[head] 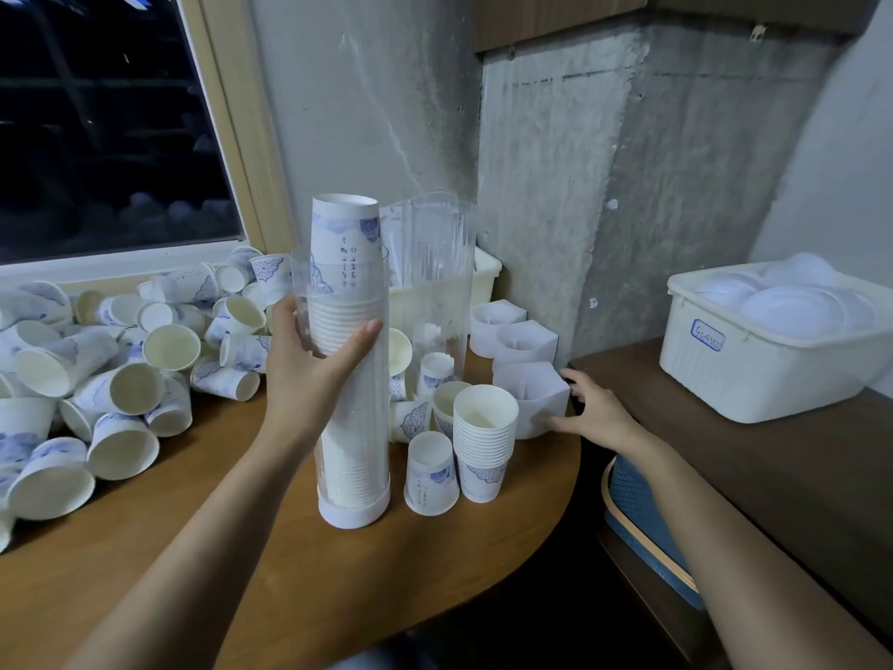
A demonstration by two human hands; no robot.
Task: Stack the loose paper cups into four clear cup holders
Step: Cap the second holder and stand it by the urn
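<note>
A tall clear cup holder (355, 442) stands upright on the wooden table (290, 563), packed with upside-down white and blue paper cups; the top cup (344, 234) pokes out above its rim. My left hand (314, 360) grips the holder around its upper half. My right hand (592, 408) touches the nearest of three white holder caps (536, 396), fingers spread on its right side. A short stack of upright cups (484, 442) and a single upturned cup (431, 473) stand just right of the holder. Several empty clear holders (435, 268) stand behind.
A big heap of loose paper cups (121, 369) covers the table's left side under the window. A white bin of lids (768, 350) sits on the dark shelf at right. A blue basket (642, 515) is below the shelf. A white tray (483, 278) stands behind the holders.
</note>
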